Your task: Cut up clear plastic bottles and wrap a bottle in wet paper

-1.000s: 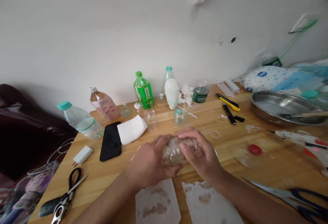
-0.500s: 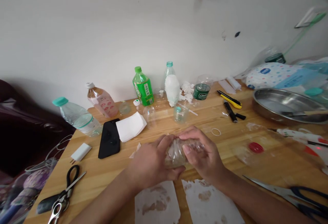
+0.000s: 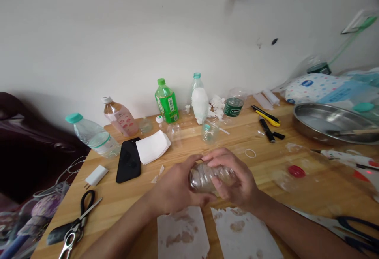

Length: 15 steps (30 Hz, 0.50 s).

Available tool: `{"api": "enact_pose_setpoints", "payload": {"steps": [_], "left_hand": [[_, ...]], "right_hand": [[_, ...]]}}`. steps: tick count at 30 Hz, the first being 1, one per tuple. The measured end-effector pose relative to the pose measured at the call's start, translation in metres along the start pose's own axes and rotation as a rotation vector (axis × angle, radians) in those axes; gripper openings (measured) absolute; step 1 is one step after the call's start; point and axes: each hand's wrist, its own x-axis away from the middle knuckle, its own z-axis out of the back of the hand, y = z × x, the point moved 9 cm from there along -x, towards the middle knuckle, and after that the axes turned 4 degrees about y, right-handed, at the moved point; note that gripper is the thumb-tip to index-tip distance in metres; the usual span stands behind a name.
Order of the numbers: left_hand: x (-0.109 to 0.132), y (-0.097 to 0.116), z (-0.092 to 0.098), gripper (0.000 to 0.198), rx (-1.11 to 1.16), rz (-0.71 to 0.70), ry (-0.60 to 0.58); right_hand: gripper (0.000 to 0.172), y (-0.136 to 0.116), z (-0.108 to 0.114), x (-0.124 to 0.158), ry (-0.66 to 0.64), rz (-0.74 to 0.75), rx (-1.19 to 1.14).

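Note:
A clear ribbed plastic bottle piece (image 3: 204, 178) lies sideways between my two hands, above the wooden table. My left hand (image 3: 177, 184) wraps its left end, thumb below and fingers over the top. Around the right part curls my right hand (image 3: 233, 176), with its fingers on top and the thumb against the near side. The fingers hide much of the bottle piece. Below the hands lie two stained white paper pieces, a left one (image 3: 183, 233) and a right one (image 3: 244, 231).
Bottles stand along the wall, among them a green one (image 3: 167, 103) and a pink one (image 3: 121, 119). A black phone (image 3: 128, 160) lies left, near scissors (image 3: 75, 227). To the right are a steel basin (image 3: 302, 122), a glue gun (image 3: 340, 155) and blue-handled scissors (image 3: 352, 227).
The bottle piece has turned slightly between my hands, showing more of its rounded left end. My left hand has shifted a little, uncovering a small paper scrap. The view has moved slightly.

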Motion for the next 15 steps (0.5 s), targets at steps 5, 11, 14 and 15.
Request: {"api": "enact_pose_setpoints", "payload": {"steps": [5,11,14,15], "left_hand": [[0.003,0.011,-0.003,0.057,-0.036,-0.032,-0.023],[0.003,0.011,0.008,0.062,-0.077,-0.127,-0.037],[0.001,0.006,0.030,0.077,-0.114,-0.225,0.139],[0.001,0.003,0.037,0.082,-0.139,-0.239,0.201]], "right_hand": [[0.024,0.005,0.003,-0.007,-0.064,-0.072,-0.039],[0.029,0.013,0.001,-0.009,-0.138,-0.149,-0.116],[0.048,0.022,0.013,-0.010,0.039,-0.261,-0.114],[0.051,0.023,0.021,-0.010,0.128,-0.288,-0.105]]}}
